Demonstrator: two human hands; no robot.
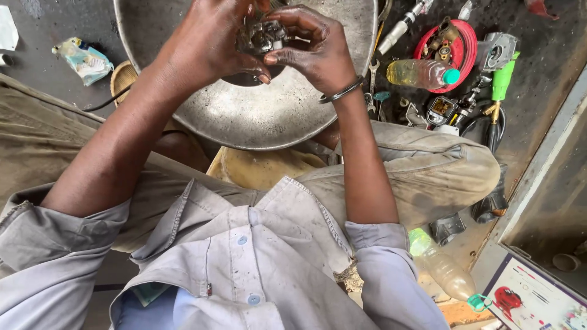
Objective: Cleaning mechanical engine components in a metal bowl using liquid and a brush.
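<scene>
I see a small, dark, greasy metal engine part (263, 35), blocky with pale studs on its face, held up between both hands directly over the wide, dull-silver metal basin (257, 116). Keeping it there looks sensible to me: anything that drips or drops would land in the bowl rather than on the floor.

The left hand (211, 43) wraps the part from its side, fingers closed round it and the thumb curled underneath, so I read it as the carrying grip. The right hand (312, 49) is also closed on it, fingertips (272, 59) pinching at the lower edge and the other fingers arched over the top, more like a hand working at a detail than bearing weight. A thin dark metal bangle (342, 91) sits on that wrist.

The basin rests in front of the person's knees, with a round yellowish stool seat (257, 168) showing beneath its near rim.

To the right, within easy reach, lie a clear plastic bottle of yellowish liquid with a teal cap (422, 73), a red round tray (449, 46) holding brass fittings, and a slim steel spanner (372, 85) on the dark floor. A second, paler plastic bottle (443, 269) lies by the right elbow. At far left sits a crumpled pale plastic wrapper (85, 60).
</scene>
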